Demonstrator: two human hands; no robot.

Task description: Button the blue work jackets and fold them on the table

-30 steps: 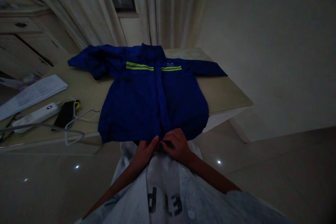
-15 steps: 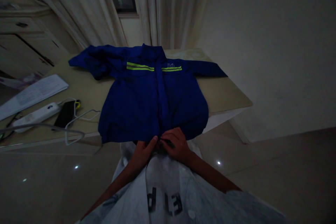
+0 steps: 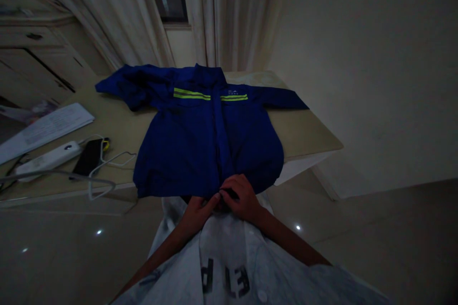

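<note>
A blue jacket point(image 3: 179, 147) with yellow-green stripes across the chest lies spread face up on the table, collar away from me and sleeves out to both sides. Its hem reaches the table's near edge. At the bottom of the front opening, my left hand point(image 3: 198, 210) is closed on the hem, thumb on top. Right beside it, my right hand point(image 3: 241, 198) pinches the jacket's lower front edge with bent fingers. The fingertips of both hands nearly meet. Whatever small part of the fastening sits between them is too dark and covered to make out.
On the table point(image 3: 304, 136), to the left, lie papers point(image 3: 46, 128), a white power strip point(image 3: 50, 159), a black phone point(image 3: 87, 157) and a loose white cable point(image 3: 95, 176). Curtains point(image 3: 236, 19) hang behind; a wall point(image 3: 375, 81) stands to the right.
The view has tipped slightly, so the jacket sits a little lower. My left thumb has shifted a little right, closer to my right fingertips. Both hands stay at the hem.
</note>
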